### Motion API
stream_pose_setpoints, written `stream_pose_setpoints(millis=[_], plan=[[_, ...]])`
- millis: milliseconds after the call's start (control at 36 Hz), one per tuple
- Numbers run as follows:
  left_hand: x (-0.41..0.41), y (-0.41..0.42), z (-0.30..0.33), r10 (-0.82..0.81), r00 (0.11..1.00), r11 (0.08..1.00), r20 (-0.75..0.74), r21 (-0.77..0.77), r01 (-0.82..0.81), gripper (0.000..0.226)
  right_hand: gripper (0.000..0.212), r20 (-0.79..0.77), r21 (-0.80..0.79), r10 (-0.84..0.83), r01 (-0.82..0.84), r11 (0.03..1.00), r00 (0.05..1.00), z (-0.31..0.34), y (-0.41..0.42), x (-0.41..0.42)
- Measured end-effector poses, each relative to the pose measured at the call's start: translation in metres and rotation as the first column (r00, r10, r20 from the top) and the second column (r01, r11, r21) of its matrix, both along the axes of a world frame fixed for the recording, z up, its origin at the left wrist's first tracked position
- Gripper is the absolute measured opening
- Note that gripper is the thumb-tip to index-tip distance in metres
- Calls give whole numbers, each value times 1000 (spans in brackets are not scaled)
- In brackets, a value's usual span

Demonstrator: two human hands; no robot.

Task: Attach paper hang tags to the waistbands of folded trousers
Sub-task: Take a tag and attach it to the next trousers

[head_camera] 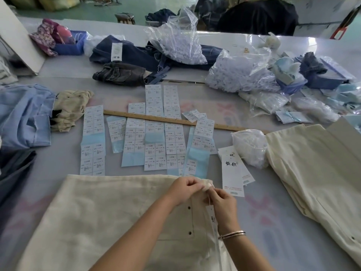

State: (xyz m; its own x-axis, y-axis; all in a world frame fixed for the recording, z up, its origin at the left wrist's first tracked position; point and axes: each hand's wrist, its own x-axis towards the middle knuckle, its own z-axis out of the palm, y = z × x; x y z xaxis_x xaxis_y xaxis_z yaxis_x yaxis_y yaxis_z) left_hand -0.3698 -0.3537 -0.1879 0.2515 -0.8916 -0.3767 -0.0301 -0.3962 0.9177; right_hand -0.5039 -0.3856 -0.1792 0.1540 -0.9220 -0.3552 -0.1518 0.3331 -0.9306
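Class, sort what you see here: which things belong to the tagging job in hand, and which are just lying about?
In the job: cream trousers, hang tag, left hand, right hand, spare tags.

Lying about: wooden ruler, sticker sheets, dark jeans, blue tray.

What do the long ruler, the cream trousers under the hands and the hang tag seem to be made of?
Ruler: looks like wood, matte tan with printed markings along one edge.
Cream trousers: woven fabric, probably cotton, matte and softly creased, with small dark metal-looking studs.
Hang tag: seems to be thin white card on a string, which the right hand pinches; finish unclear.
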Motion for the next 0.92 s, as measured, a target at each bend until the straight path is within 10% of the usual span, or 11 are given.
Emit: stream_pose_setpoints(millis=[556, 917], plan=[[-4, 7, -2, 158, 973, 987, -168, 22, -156, 12, 23, -25, 109, 300, -296, 949, 954, 10, -14, -22], [-2, 3, 10, 361, 837, 914, -412, -22, -406, 10, 17, 420, 217, 160, -270, 938, 893, 48, -31, -53]])
